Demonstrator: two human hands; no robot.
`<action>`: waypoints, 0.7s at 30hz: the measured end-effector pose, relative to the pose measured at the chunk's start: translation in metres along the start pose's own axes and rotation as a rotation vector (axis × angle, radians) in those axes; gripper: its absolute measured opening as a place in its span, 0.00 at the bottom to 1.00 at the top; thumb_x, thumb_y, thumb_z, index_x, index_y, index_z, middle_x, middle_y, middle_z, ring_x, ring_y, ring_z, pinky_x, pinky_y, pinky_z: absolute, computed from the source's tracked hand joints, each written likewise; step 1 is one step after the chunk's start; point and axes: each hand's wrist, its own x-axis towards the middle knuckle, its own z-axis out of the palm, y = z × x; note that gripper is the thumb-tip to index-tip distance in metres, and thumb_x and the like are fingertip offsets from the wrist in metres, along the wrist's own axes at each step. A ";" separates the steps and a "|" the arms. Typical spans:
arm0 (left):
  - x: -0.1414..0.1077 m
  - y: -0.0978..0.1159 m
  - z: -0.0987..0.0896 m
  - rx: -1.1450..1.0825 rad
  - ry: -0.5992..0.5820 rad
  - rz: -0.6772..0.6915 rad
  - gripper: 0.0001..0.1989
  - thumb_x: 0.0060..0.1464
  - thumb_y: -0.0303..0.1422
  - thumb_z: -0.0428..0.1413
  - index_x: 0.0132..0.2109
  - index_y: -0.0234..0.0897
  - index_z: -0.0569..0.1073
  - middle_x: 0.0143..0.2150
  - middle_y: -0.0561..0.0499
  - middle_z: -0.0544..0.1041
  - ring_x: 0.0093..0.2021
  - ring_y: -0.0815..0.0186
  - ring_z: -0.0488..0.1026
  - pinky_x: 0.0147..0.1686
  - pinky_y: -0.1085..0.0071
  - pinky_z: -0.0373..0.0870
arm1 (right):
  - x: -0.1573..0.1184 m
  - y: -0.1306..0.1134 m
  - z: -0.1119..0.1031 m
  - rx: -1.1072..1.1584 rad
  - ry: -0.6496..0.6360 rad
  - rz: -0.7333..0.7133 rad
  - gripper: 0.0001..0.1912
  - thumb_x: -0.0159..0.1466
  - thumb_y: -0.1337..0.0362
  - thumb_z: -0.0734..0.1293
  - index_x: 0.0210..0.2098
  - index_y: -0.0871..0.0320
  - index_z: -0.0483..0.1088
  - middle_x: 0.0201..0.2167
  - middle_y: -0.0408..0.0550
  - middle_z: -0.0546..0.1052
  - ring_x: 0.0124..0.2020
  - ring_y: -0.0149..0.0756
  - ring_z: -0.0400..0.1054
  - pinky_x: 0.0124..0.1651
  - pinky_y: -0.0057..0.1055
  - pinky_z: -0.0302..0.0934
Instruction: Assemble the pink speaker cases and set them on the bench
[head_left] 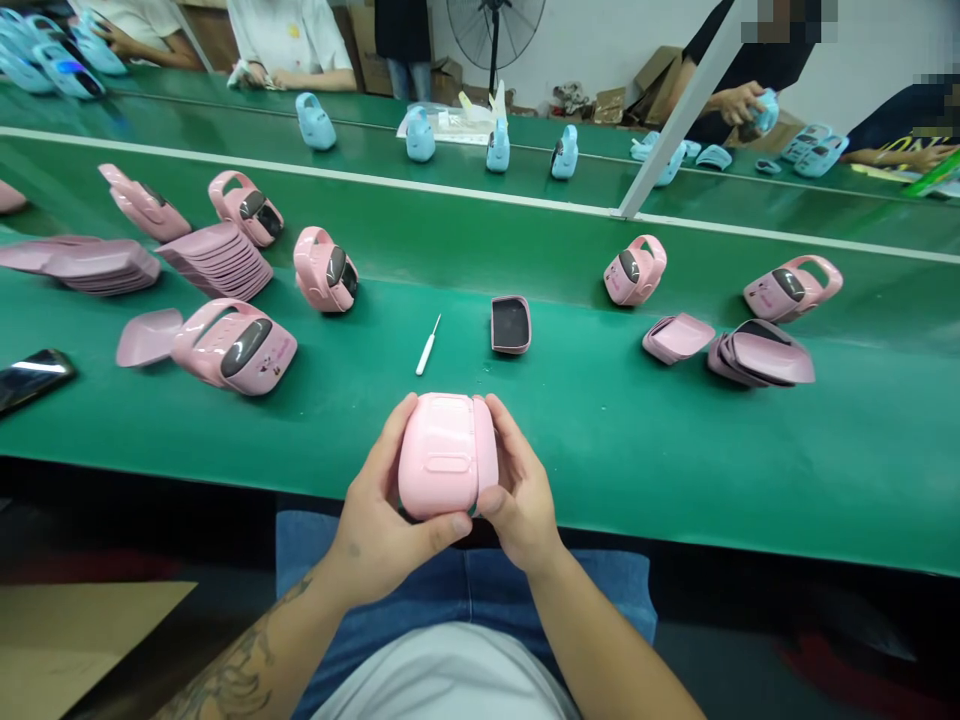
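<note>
A rounded pink plastic housing (439, 455) is held between both hands above the front edge of the green table. My left hand (382, 510) wraps its left side, thumb along the lower edge. On the other side, my right hand (525, 495) grips the narrower end section, thumb pressed at its lower corner. A seam runs between the two sections. Beyond the housing lie a thin white-handled pointed tool (426, 352) and a small pink tray-like cover with a dark inside (511, 325). The underside of the housing is hidden.
Pink handled devices (236, 345) and stacked pink covers (217, 260) stand at left; more covers (761, 355) lie at right. A black phone (34, 380) rests far left. Behind a white rail (450, 190), blue devices (420, 135) stand on a belt, with people working beyond.
</note>
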 end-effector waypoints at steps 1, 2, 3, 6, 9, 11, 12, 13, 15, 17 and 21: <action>0.000 -0.001 0.000 0.001 -0.002 0.004 0.62 0.42 0.45 0.79 0.78 0.37 0.62 0.74 0.32 0.72 0.70 0.35 0.74 0.61 0.50 0.82 | -0.001 0.000 -0.001 -0.026 -0.004 -0.002 0.56 0.54 0.41 0.85 0.74 0.50 0.65 0.76 0.56 0.69 0.77 0.60 0.63 0.79 0.58 0.57; -0.001 -0.002 0.000 0.002 -0.006 0.007 0.62 0.41 0.45 0.79 0.79 0.37 0.61 0.74 0.32 0.71 0.70 0.34 0.74 0.61 0.49 0.81 | -0.001 0.001 -0.002 -0.049 -0.008 -0.004 0.56 0.54 0.40 0.84 0.75 0.50 0.65 0.76 0.56 0.69 0.77 0.60 0.63 0.79 0.58 0.57; -0.002 -0.004 0.001 0.001 -0.011 0.008 0.62 0.41 0.45 0.79 0.79 0.38 0.61 0.75 0.32 0.71 0.71 0.34 0.74 0.62 0.49 0.81 | -0.001 0.001 -0.003 -0.070 -0.012 -0.006 0.57 0.54 0.40 0.84 0.75 0.50 0.64 0.76 0.57 0.68 0.77 0.60 0.62 0.79 0.58 0.57; -0.003 -0.008 0.002 -0.009 -0.033 0.002 0.66 0.41 0.46 0.80 0.81 0.39 0.57 0.77 0.32 0.68 0.73 0.33 0.70 0.66 0.45 0.77 | -0.003 0.000 -0.005 -0.121 -0.020 -0.011 0.57 0.53 0.39 0.84 0.75 0.50 0.64 0.77 0.57 0.66 0.78 0.60 0.61 0.79 0.59 0.56; -0.005 -0.007 0.001 -0.043 -0.107 -0.031 0.68 0.45 0.45 0.79 0.83 0.43 0.48 0.81 0.33 0.59 0.78 0.34 0.63 0.71 0.43 0.70 | -0.006 -0.004 -0.006 -0.160 -0.020 -0.006 0.58 0.55 0.38 0.83 0.76 0.50 0.62 0.78 0.59 0.64 0.79 0.60 0.59 0.79 0.62 0.54; -0.005 -0.004 -0.004 -0.034 -0.179 -0.078 0.67 0.48 0.42 0.78 0.83 0.48 0.46 0.84 0.38 0.55 0.81 0.36 0.56 0.75 0.43 0.64 | -0.008 -0.008 -0.008 -0.203 -0.010 -0.021 0.58 0.54 0.37 0.83 0.76 0.50 0.63 0.78 0.58 0.63 0.79 0.60 0.58 0.80 0.63 0.53; -0.004 -0.002 -0.006 -0.022 -0.218 -0.106 0.66 0.49 0.42 0.77 0.83 0.49 0.47 0.84 0.40 0.54 0.82 0.37 0.54 0.76 0.43 0.61 | -0.009 -0.009 -0.010 -0.234 -0.004 -0.034 0.58 0.54 0.37 0.83 0.76 0.49 0.64 0.78 0.57 0.63 0.79 0.59 0.57 0.80 0.63 0.52; -0.004 0.000 -0.009 -0.030 -0.261 -0.135 0.64 0.50 0.42 0.77 0.83 0.50 0.48 0.84 0.41 0.55 0.83 0.38 0.52 0.77 0.43 0.59 | -0.010 -0.011 -0.012 -0.272 0.001 -0.051 0.57 0.53 0.38 0.84 0.75 0.48 0.65 0.78 0.56 0.63 0.79 0.59 0.57 0.81 0.62 0.51; -0.002 0.002 -0.014 -0.165 -0.346 -0.192 0.56 0.54 0.47 0.74 0.82 0.49 0.54 0.81 0.40 0.60 0.81 0.37 0.55 0.75 0.45 0.63 | -0.013 -0.013 -0.017 -0.373 -0.004 -0.085 0.56 0.52 0.40 0.84 0.75 0.46 0.66 0.78 0.55 0.63 0.80 0.59 0.57 0.81 0.61 0.51; 0.001 0.002 -0.014 -0.378 -0.393 -0.257 0.49 0.58 0.51 0.70 0.78 0.47 0.59 0.77 0.37 0.67 0.74 0.38 0.68 0.66 0.50 0.75 | -0.017 -0.013 -0.021 -0.499 -0.034 -0.129 0.57 0.52 0.42 0.85 0.76 0.45 0.65 0.78 0.55 0.63 0.79 0.59 0.57 0.81 0.60 0.52; 0.004 0.001 -0.004 -0.475 -0.266 -0.414 0.44 0.52 0.48 0.75 0.67 0.45 0.62 0.61 0.40 0.79 0.54 0.49 0.81 0.44 0.64 0.81 | -0.024 -0.016 -0.021 -0.748 -0.130 -0.236 0.63 0.50 0.48 0.88 0.79 0.40 0.58 0.77 0.54 0.64 0.78 0.59 0.59 0.79 0.60 0.56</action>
